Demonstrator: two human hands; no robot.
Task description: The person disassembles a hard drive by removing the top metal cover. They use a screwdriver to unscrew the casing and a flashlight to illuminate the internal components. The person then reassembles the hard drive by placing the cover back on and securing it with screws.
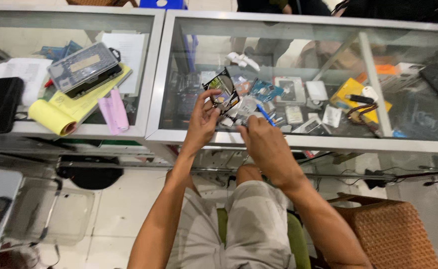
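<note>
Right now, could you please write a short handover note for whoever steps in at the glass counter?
Left hand: holds an opened hard drive, platter showing, tilted up over the glass counter.
Right hand: grips a blue-handled tool, apparently a screwdriver, beside the drive; its tip is not visible.
Done: the drive's cover is off.
Left: cannot tell which screws or parts remain.
Nearby: a clear parts case on yellow paper, and a black phone, on the left counter.

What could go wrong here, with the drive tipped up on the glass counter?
1. The left hand holds the opened hard drive tilted on edge by its fingertips alone; it may slip onto the glass counter top.
2. The right hand works a blue-handled tool close to the drive; a slip might scratch the exposed shiny platter.
3. Small parts near the counter's front edge could roll off.
</note>
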